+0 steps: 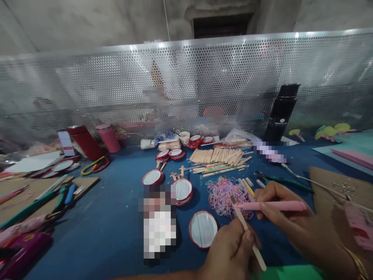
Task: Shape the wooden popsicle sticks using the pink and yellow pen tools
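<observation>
My left hand (229, 251) is closed around a wooden craft stick (258, 254), which slants up and to the left. The stick's upper end is coloured brownish. In my right hand (287, 221) a pink marker pen (281, 205) is pinched, its tip at or very near the coloured end of the stick; whether it touches, I cannot tell. Just left of my left hand lies a round lid (203, 229) with a red rim and a pale striped face. Behind both hands sits a tangled heap of colourful rubber bands (223, 194).
Stacked lids (183, 190) and a pile of craft sticks (217, 156) lie farther back. Pliers (284, 181) rest right of the sticks. A black bottle (281, 112) stands by the perforated metal screen (175, 77). At left are a purple tool (27, 252) and a red bottle (86, 142).
</observation>
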Tool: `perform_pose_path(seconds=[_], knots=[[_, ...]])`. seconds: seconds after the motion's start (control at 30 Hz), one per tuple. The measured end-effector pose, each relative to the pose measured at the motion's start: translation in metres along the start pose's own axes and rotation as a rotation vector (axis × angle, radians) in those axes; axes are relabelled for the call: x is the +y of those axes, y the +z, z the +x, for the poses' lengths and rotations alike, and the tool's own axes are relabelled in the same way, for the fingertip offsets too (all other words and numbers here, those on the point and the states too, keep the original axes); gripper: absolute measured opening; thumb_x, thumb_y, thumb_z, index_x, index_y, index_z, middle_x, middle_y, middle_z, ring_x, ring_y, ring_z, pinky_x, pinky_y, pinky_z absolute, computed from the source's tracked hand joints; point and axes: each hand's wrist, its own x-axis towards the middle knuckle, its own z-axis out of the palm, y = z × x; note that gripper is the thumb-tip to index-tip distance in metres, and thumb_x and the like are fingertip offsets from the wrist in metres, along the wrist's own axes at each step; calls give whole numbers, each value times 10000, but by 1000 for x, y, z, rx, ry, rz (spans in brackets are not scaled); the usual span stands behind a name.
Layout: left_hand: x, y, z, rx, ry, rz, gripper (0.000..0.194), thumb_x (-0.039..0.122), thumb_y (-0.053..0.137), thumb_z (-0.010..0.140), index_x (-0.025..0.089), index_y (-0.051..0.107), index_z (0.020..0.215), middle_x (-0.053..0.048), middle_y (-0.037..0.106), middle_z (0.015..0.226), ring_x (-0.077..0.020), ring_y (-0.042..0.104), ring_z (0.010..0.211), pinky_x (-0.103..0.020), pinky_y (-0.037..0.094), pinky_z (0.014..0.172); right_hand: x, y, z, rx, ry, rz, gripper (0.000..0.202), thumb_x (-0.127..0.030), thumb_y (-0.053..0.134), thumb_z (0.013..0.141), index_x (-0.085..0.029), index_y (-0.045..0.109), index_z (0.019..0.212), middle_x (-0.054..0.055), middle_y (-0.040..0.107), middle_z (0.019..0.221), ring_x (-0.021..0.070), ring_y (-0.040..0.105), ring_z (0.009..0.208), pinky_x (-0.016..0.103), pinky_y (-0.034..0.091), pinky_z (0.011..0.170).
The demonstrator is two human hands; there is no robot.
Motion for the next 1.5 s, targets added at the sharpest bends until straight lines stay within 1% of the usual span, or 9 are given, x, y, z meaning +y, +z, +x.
perform_pose_path(seconds=[0.1,0.27,0.47,0.67,0.87,1.07,1.23,1.4,1.5], knots=[[-2,0,0,-10,0,-34,567,742,385,853,191,516,833,33,470,565,-86,422,425,-201,319,415,-1,0,-1,8,0,3,284,-398,547,904,-229,563,675,-5,584,614,152,574,550,258,464,521],[-6,-2,0,10,63,34,521,673,412,894,177,563,843,0,522,644,-99,482,528,-205,351,490,-2,-1,-3,0,-7,49,297,-423,538,912,-235,577,686,4,599,624,165,595,571,265,484,538],[-6,-1,1,-28,16,-5,546,710,405,872,186,559,855,32,491,530,-91,458,427,-208,329,447,-1,0,0,-21,-6,22,320,-457,544,899,-227,585,679,7,591,607,166,584,550,274,478,516],[4,5,-1,38,-58,-85,573,763,399,832,201,508,813,50,458,480,-86,393,369,-199,288,373,2,-3,0,-5,13,0,327,-450,540,903,-224,572,669,20,589,623,175,575,582,289,475,542],[0,1,1,-17,15,-75,516,702,416,875,197,508,823,56,461,504,-72,399,377,-197,324,407,2,-2,-3,-29,27,43,311,-458,529,908,-226,582,708,23,598,656,179,581,608,296,474,553],[6,4,0,17,-58,-93,551,747,426,835,202,500,799,62,445,465,-75,371,355,-196,279,367,6,-2,-1,-42,67,69,290,-436,539,909,-217,570,721,14,579,658,167,545,601,299,449,567],[11,5,-2,46,-80,-112,534,725,430,850,198,511,811,57,449,476,-78,382,381,-189,273,375,11,-4,-3,-28,87,128,271,-422,554,918,-219,566,739,13,586,669,169,550,629,298,437,596],[7,5,-1,2,-60,-106,533,728,426,850,203,507,807,53,460,487,-78,388,373,-197,299,384,9,-2,-4,-50,78,141,259,-435,549,913,-224,563,763,13,590,668,174,554,623,305,447,592],[6,4,-1,21,-76,-93,551,742,412,843,201,506,815,51,464,477,-81,383,371,-200,288,381,7,-1,-1,-46,73,109,276,-426,543,908,-218,558,726,15,580,664,167,540,616,302,436,580]])
